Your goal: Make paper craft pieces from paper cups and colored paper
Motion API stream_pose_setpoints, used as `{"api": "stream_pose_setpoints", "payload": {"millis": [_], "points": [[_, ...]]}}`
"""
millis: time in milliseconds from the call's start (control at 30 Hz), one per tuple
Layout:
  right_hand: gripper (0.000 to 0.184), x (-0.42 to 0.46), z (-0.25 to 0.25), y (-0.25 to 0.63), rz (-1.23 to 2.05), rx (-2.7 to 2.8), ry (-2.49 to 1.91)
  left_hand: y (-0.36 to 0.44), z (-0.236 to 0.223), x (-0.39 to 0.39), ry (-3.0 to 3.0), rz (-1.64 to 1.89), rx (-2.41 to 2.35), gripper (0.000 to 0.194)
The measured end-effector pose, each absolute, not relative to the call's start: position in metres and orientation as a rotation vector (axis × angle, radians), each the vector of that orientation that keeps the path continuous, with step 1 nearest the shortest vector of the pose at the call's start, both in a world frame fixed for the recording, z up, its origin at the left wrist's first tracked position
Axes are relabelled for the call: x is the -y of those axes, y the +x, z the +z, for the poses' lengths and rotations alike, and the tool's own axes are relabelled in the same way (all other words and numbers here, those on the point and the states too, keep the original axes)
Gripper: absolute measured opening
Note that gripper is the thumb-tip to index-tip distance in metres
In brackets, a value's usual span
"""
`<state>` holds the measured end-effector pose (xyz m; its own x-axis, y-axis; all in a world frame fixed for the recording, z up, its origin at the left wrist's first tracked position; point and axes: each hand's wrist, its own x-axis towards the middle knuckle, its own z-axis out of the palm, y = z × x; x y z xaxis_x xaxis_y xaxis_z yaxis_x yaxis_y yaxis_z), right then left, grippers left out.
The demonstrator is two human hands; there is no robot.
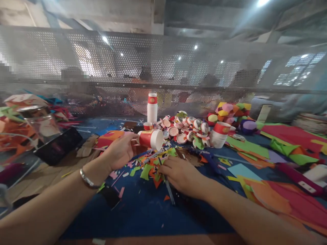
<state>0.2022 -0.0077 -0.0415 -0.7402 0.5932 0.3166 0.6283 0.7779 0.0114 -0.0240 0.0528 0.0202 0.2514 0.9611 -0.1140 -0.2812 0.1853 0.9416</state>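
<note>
My left hand is closed on a red and white paper cup, gripping its left end. The cup lies on its side in the air, its white end turned to the right. Lower and further right, my right hand rests palm down over a heap of coloured paper scraps. Its fingers are bent together at the scraps, and a thin dark piece shows by the fingertips. A translucent strip sticks out below that hand. What the right fingers hold is partly hidden.
A tall stack of cups stands behind, with a pile of small round pieces beside it. More stacked cups stand right. Coloured sheets cover the right side. A dark phone-like slab leans left. A perforated metal screen closes off the back.
</note>
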Motion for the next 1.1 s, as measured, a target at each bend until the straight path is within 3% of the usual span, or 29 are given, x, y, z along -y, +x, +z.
{"api": "stream_pose_setpoints", "payload": {"millis": [267, 767, 933, 1100], "points": [[0.032, 0.004, -0.048, 0.211, -0.140, 2.639, -0.917, -0.029, 0.005, -0.051, 0.914, 1.251, -0.813, 0.016], [0.022, 0.011, -0.021, 0.242, -0.057, 2.330, -1.102, -0.013, 0.004, -0.027, 0.845, 1.265, -0.805, 0.010], [0.022, 0.021, -0.009, 0.247, 0.172, 2.439, -1.287, -0.017, 0.006, -0.032, 0.806, 1.263, -0.827, 0.007], [0.033, 0.029, -0.007, 0.236, 0.452, 2.706, -1.351, -0.018, 0.003, -0.033, 0.735, 1.158, -0.856, 0.016]]}}
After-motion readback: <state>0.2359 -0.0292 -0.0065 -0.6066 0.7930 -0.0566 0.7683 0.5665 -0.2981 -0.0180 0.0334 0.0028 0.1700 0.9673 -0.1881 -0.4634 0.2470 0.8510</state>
